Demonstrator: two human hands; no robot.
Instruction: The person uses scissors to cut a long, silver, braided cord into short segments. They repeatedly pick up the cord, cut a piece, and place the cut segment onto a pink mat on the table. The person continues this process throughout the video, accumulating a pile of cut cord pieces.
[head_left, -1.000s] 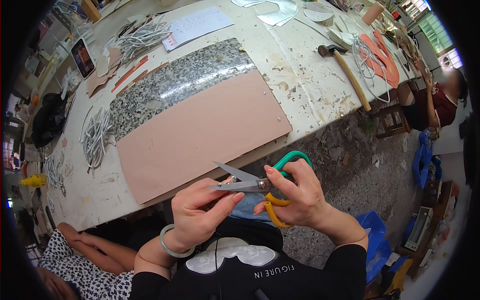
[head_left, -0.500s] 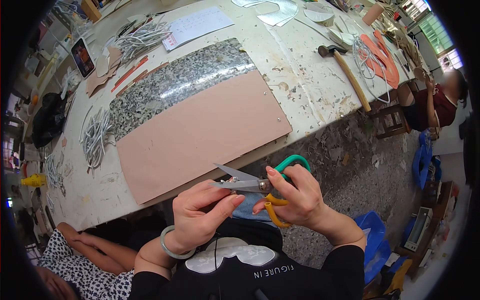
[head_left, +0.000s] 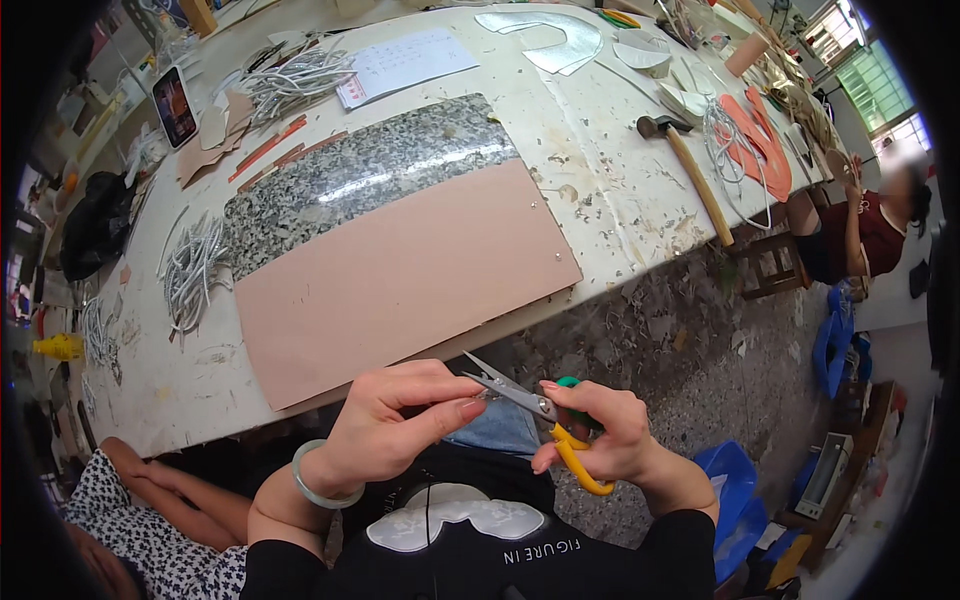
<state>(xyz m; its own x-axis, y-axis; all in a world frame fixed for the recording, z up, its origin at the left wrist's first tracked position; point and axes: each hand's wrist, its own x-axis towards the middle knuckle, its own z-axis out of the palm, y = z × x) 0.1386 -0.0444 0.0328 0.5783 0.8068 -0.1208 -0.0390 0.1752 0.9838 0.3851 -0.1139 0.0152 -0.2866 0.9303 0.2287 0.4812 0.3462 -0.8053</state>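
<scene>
My right hand [head_left: 605,430] grips a pair of scissors [head_left: 525,396] with one green and one yellow handle. The blades are slightly parted and point up and left, close to the fingertips of my left hand [head_left: 400,415]. Those fingertips are pinched together around something small and pale, too small to make out. Both hands are in the air just off the table's near edge. Beyond them a pinkish-tan sheet [head_left: 400,290] lies over the near part of a speckled granite slab [head_left: 370,180].
A wooden-handled hammer [head_left: 695,175] lies right of the slab. Bundles of silvery cord [head_left: 195,270] rest at left, near a propped phone [head_left: 174,106]. Coral-coloured pieces [head_left: 755,150] lie far right. One person [head_left: 165,490] sits at lower left, another [head_left: 875,235] at far right.
The scissor blades have come closer together and the scissors have tilted, their yellow handle swinging down. My left fingertips remain pinched beside the blades. The view has shifted slightly.
</scene>
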